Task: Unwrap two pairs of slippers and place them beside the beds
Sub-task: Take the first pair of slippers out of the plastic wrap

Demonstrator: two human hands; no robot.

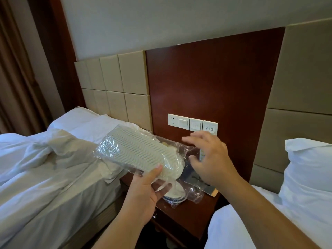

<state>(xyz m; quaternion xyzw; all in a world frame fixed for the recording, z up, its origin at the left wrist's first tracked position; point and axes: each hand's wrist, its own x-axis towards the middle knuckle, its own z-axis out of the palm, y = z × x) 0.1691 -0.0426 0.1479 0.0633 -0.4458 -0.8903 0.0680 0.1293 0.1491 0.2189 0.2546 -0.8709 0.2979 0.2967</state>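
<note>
Nearest, two bare forearms reach in from the bottom edge, over the gap between two beds. The left hand holds a pair of slippers still inside a clear plastic wrapper; the thumb presses on the ridged pale sole, which faces up, and the fingers curl underneath the rounded end, seen through the plastic. The package tilts up and to the left, so its far end hangs over the edge of the left bed.

The right hand hovers just to the right of the package with its fingers spread apart and holding nothing; its fingertips are blurred, and whether they touch the loose plastic is not clear.

Below the hands stands a dark wooden nightstand between the beds. On it lies more crumpled clear plastic, with a round white object partly hidden under the left hand's fingers; what it is cannot be told. A flat card or booklet lies on the right part of the top.

The left bed has rumpled white sheets and a white pillow at its head. On the right, the second bed shows a white cover and an upright white pillow.

Farther back, a row of white wall switches and a socket sits on a dark red wooden panel, flanked by beige padded headboards. A brown curtain hangs at the far left.
</note>
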